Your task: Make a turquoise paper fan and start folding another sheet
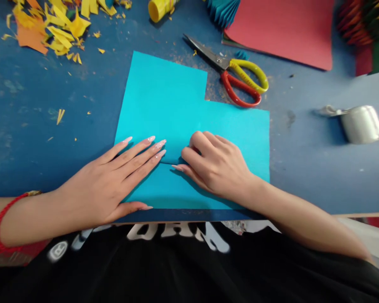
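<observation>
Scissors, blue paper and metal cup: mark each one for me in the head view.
scissors (224, 64), head view, on the pivot where the blades meet the handles.
blue paper (164, 97), head view, on the bare upper part of the sheet.
metal cup (361, 124), head view, on its side wall.

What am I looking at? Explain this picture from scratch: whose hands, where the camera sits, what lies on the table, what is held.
There is no machine here: these are a person's two bare hands, seen by a camera worn on their head and looking down. The left hand, with a red cord bracelet on its wrist, lies flat on a turquoise paper sheet, fingers stretched. The right hand, curled, presses the same sheet beside a crease; whether it pinches the paper is unclear. Neither lifts anything. On the blue table also lie scissors with one yellow and one red handle, yellow and orange paper scraps, red paper, a yellow tube and a shiny metal cylinder.
</observation>
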### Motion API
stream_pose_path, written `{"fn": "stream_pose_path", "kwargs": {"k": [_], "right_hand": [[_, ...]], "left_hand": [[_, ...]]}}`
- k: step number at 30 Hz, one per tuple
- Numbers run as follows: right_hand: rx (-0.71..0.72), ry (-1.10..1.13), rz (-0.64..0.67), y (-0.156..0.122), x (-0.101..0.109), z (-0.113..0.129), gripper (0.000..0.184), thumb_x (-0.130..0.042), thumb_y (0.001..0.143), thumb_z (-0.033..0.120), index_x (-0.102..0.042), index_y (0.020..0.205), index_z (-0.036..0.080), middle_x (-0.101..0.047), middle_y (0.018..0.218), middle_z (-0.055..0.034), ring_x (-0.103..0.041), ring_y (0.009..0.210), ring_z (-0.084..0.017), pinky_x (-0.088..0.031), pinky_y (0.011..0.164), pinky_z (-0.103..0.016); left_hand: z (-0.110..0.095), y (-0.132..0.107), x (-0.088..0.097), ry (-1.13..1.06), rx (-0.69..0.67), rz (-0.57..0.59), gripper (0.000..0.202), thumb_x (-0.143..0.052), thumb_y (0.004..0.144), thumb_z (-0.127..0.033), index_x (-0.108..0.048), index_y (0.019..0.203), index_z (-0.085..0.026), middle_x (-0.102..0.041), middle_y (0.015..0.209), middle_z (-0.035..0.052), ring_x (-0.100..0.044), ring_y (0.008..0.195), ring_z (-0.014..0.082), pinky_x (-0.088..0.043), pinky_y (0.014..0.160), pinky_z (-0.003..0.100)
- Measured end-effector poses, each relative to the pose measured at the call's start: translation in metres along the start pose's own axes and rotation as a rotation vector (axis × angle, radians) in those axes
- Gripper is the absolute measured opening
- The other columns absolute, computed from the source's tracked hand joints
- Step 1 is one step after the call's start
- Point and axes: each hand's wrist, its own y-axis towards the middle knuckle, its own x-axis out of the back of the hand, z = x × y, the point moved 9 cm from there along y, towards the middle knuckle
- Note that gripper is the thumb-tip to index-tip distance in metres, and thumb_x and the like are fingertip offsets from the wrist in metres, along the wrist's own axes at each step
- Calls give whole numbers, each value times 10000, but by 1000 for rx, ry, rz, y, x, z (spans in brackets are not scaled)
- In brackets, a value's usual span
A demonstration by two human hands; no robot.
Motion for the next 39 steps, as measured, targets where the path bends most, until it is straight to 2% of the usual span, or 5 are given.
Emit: {"fn": "stream_pose_path", "kwargs": {"k": [8, 14, 20, 33, 39], "right_hand": [[-39, 146, 18, 4, -7, 0, 377, -381, 1131, 319, -604, 861, 180, -542, 818, -43, -434, 722, -182, -313, 679, -335], [-2, -42, -64, 2, 1, 12, 308, -471, 1067, 219, -614, 796, 185, -561, 774, -62, -425, 731, -214, -293, 658, -361], [5, -32, -72, 1, 1, 13, 293, -477, 1056, 209, -612, 796, 188, -549, 765, -60, -411, 727, -216, -302, 658, -354], [-61, -118, -71, -1, 8, 14, 300, -516, 1035, 200, -610, 751, 188, -559, 728, -65, -441, 714, -216, -303, 618, -359], [-47, -191, -24, -7, 8, 14, 232, -566, 914, 70, -576, 721, 198, -534, 687, -53, -424, 684, -212, -259, 585, -351]], "left_hand": [[8, 8, 0, -80, -13, 15, 881, -347, 1077, -675, -25, 1719, -164, -208, 1764, 116, -196, 1650, 332, -173, 1355, 551], [2, 6, -2, -47, -22, 19, 832, -356, 1099, -604, -71, 1715, -123, -145, 1773, 116, -130, 1665, 303, -92, 1369, 520], [-12, 1, -2, -80, -82, 2, 842, -383, 1092, -610, -138, 1704, -86, -248, 1740, 157, -225, 1644, 302, -184, 1362, 499], [-3, 2, -1, -8, -96, 9, 885, -346, 1075, -678, -201, 1688, -57, -172, 1765, 129, -184, 1657, 261, -11, 1371, 405], [-1, 3, 2, -43, -65, 1, 926, -397, 1060, -682, -130, 1703, -71, -209, 1754, 155, -217, 1647, 297, -169, 1359, 439]]}}
